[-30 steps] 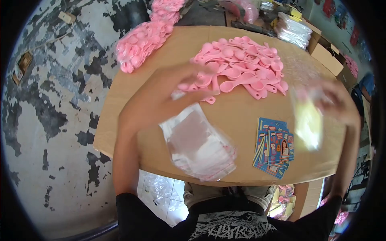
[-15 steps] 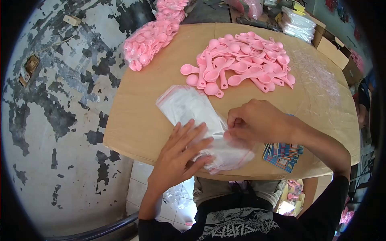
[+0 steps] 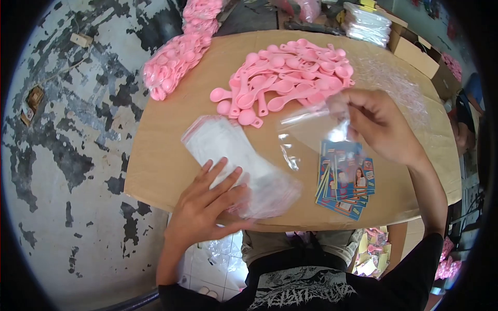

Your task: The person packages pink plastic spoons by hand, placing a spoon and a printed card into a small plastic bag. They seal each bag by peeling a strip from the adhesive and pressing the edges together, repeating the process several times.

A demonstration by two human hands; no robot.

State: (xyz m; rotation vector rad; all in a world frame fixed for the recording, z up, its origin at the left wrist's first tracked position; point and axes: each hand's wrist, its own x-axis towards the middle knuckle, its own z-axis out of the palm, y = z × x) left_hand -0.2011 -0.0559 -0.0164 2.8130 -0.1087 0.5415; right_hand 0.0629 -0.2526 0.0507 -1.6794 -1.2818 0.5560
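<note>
My left hand (image 3: 207, 205) lies with spread fingers on a stack of clear plastic bags (image 3: 225, 147) at the table's near left. Pinched in my right hand (image 3: 381, 124) is a single clear plastic bag (image 3: 306, 127), raised above the table and stretching toward the left. Beneath and beside that bag sits a fanned pile of blue printed cards (image 3: 345, 202), partly seen through the film. Farther back is a heap of pink measuring spoons (image 3: 290, 72), close to the raised bag.
Bags packed with pink spoons (image 3: 176, 62) lie at the table's back left. Thin clear plastic strips (image 3: 399, 90) are scattered on the right. A cardboard box (image 3: 415, 52) and a stack of wrapped packs (image 3: 367, 26) stand behind. Another person's arm (image 3: 464, 129) shows at the far right.
My right hand has lifted one clear bag off the stack and moved right and away from me, over the cards. My left hand stays on the stack. The view has shifted slightly.
</note>
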